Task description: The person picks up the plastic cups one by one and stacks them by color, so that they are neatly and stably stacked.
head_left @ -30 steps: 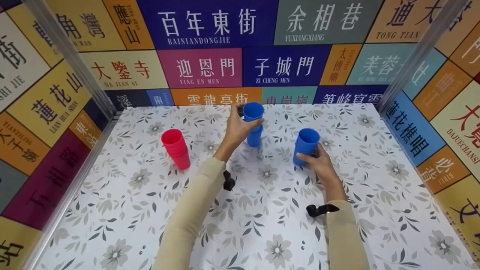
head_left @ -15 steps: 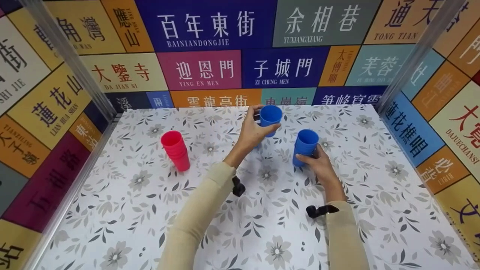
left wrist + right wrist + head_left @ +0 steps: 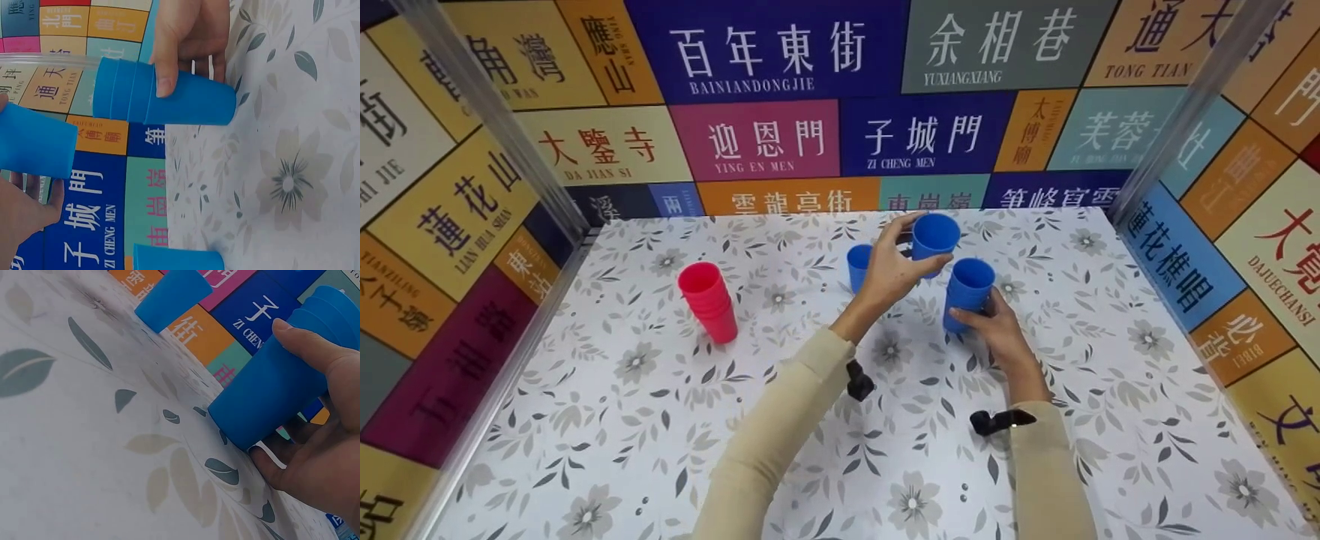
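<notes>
My left hand (image 3: 896, 266) grips a single blue cup (image 3: 936, 234) in the air, just behind and left of a nested stack of blue cups (image 3: 971, 281). The two are apart in the left wrist view, where the held cup (image 3: 36, 140) is at the left edge. My right hand (image 3: 997, 322) holds that stack upright, its thumb (image 3: 304, 340) across the near side in the right wrist view. Partly hidden behind my left hand, another blue cup (image 3: 859, 266) stands on the table. A nested stack of red cups (image 3: 711, 304) stands at the left.
A white cloth with grey flowers and leaves covers the table (image 3: 607, 420). Colourful panels with printed characters (image 3: 765, 139) rise along the back and both sides. Clear strips (image 3: 1177, 120) mark the back corners.
My left hand has lifted its blue cup off the middle blue cup and carried it rightward toward the blue stack. That middle cup stays behind. My right hand has hardly moved.
</notes>
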The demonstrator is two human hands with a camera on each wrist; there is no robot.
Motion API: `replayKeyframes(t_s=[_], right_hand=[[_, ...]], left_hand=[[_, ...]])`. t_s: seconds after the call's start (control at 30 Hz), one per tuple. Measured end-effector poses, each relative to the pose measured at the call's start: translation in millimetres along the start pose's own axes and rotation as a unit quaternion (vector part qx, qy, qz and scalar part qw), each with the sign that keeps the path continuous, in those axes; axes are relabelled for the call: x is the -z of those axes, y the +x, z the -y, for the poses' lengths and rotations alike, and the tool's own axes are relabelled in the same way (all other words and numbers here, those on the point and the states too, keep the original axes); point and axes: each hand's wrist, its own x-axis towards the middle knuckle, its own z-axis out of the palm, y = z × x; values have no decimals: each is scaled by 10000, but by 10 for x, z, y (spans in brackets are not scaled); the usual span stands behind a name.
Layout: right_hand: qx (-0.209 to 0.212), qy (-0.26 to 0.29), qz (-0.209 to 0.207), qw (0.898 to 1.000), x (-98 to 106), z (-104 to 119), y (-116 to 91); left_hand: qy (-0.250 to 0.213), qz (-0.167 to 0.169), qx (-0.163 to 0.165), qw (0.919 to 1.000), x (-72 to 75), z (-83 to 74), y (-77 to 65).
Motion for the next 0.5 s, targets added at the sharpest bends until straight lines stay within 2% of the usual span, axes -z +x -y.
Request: replayKeyframes(t_s=[0.23, 0.5], right_hand=[[-104, -189, -7, 9998, 16, 2, 9], [-84, -102, 92, 9999, 28, -19, 19]], left_hand=[[-208, 136, 138, 9996, -133, -91, 28], [-481, 388, 202, 9979, -287, -193, 32]])
